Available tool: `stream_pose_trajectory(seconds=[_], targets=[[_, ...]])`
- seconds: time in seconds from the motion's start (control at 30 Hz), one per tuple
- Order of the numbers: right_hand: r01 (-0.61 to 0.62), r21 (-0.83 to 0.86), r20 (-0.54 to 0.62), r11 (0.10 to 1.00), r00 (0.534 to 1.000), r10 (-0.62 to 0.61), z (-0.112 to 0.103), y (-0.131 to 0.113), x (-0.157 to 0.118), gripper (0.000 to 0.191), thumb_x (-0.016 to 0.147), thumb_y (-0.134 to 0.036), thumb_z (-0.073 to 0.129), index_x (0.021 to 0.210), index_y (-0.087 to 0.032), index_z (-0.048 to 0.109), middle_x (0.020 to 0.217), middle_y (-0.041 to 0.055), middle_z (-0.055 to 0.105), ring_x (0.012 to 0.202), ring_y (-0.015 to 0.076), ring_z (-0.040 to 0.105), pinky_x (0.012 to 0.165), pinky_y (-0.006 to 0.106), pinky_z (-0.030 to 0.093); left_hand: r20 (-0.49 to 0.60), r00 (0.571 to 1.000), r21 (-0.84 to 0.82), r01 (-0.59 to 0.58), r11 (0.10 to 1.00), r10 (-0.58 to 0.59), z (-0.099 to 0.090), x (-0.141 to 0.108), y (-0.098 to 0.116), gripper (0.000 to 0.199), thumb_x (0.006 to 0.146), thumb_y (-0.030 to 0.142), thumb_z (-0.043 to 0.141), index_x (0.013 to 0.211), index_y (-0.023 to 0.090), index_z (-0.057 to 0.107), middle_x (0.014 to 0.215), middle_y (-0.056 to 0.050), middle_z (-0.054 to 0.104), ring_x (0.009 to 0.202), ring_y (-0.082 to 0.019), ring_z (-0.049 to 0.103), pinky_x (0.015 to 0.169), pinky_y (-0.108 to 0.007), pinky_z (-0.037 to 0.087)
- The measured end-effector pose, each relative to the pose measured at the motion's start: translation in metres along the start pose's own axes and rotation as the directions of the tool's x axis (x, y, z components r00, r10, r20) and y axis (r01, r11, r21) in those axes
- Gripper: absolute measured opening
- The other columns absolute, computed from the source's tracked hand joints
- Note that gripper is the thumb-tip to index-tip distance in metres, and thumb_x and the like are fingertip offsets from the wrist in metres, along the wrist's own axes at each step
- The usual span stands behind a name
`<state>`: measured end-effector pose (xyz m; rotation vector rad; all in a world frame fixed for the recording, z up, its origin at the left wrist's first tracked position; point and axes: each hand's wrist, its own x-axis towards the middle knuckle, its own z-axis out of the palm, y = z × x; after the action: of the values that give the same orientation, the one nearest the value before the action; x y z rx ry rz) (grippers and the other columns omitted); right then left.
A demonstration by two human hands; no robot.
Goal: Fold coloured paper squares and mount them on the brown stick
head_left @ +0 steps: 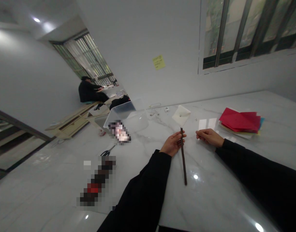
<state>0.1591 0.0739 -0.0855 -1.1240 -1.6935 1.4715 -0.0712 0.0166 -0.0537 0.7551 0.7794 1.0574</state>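
The left hand [172,144] is closed around a thin dark brown wooden stick [183,158] near its upper end, the fingers wrapped firmly on it. The stick's long lower part runs down toward the person over a white veined marble table [218,183], and its top end reaches the lower corner of a white paper square [181,116], which sits tilted like a diamond. Whether the two are joined cannot be told.

The right hand [210,137] lies open and slightly curled on the marble, gripping nothing, with its fingertips pointing at the stick. Only a narrow strip of marble separates them. Beyond it, near the table's far edge, sits a stack of red and multicoloured paper sheets [240,120].

To the left of the left forearm lie black-handled scissors [106,151], partly under a long pixelated object [97,182]. Another pixelated object [119,131] stands just before a clear plastic box [121,112] at the table's far-left corner. Farther off, a seated person in black [88,91] works at another table.
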Motion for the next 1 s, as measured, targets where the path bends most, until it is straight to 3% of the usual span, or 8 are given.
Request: stream_pose_trajectory(seconds=[0.2,0.37,0.47,0.6,0.77,1.0], targets=[[0.009,0.009,0.113,1.0,0.994,-0.01,0.014,-0.014,-0.011,0.048,0.082,-0.062,0.055,0.084,-0.015,0.065,0.055,-0.006,0.045,0.044,0.0066,0.038,0.043,0.021,0.027,0.011,1.0,0.047,-0.001,0.999,0.001,0.0,0.002,-0.005,0.032,0.07,0.028,0.08,0.097,0.016,0.068,0.1,-0.006,0.067,0.081,-0.011,0.062,0.071,-0.023,0.043],[0.039,0.072,0.282,0.997,0.958,-0.057,0.044,-0.03,-0.027,0.043,0.082,-0.059,0.058,0.075,-0.017,0.058,0.054,-0.0056,0.049,0.043,0.0072,0.043,0.042,0.021,0.032,0.047,0.997,0.126,-0.059,0.99,0.053,0.002,0.004,-0.01,0.032,0.071,0.034,0.079,0.09,0.012,0.066,0.079,-0.003,0.063,0.07,-0.011,0.059,0.065,-0.025,0.041],[0.028,0.062,0.309,0.998,0.95,-0.046,0.056,-0.034,-0.033,0.042,0.082,-0.059,0.059,0.08,-0.017,0.06,0.055,-0.0048,0.054,0.041,0.0075,0.045,0.041,0.02,0.032,0.036,0.998,0.16,-0.048,0.986,0.043,0.004,0.004,-0.011,0.037,0.069,0.038,0.08,0.089,0.011,0.065,0.073,-0.003,0.062,0.062,-0.011,0.055,0.058,-0.024,0.038],[-0.008,0.061,0.332,0.998,0.943,-0.013,0.059,-0.035,-0.035,0.043,0.08,-0.059,0.061,0.083,-0.017,0.063,0.057,-0.0027,0.059,0.043,0.0084,0.05,0.042,0.02,0.036,0.004,0.999,0.117,-0.037,0.992,0.037,0.006,0.004,-0.009,0.045,0.066,0.038,0.081,0.099,0.012,0.065,0.087,-0.007,0.065,0.068,-0.013,0.06,0.06,-0.025,0.042],[-0.024,0.067,0.416,0.997,0.909,-0.006,0.058,-0.036,-0.036,0.042,0.08,-0.056,0.063,0.087,-0.015,0.067,0.062,-0.0006,0.064,0.045,0.0084,0.053,0.042,0.019,0.038,-0.024,0.999,-0.007,-0.039,0.999,0.038,0.007,0.002,-0.004,0.044,0.073,0.036,0.077,0.11,0.016,0.064,0.105,-0.01,0.066,0.076,-0.012,0.062,0.07,-0.025,0.046],[0.019,0.003,0.523,1.0,0.852,-0.018,0.062,-0.036,-0.037,0.036,0.081,-0.051,0.065,0.079,-0.015,0.068,0.063,0.0008,0.068,0.045,0.0085,0.052,0.042,0.019,0.037,-0.018,0.995,-0.101,-0.095,0.99,0.093,0.009,0.001,-0.005,0.039,0.075,0.033,0.075,0.109,0.024,0.061,0.097,-0.003,0.063,0.077,-0.013,0.06,0.073,-0.027,0.048]])
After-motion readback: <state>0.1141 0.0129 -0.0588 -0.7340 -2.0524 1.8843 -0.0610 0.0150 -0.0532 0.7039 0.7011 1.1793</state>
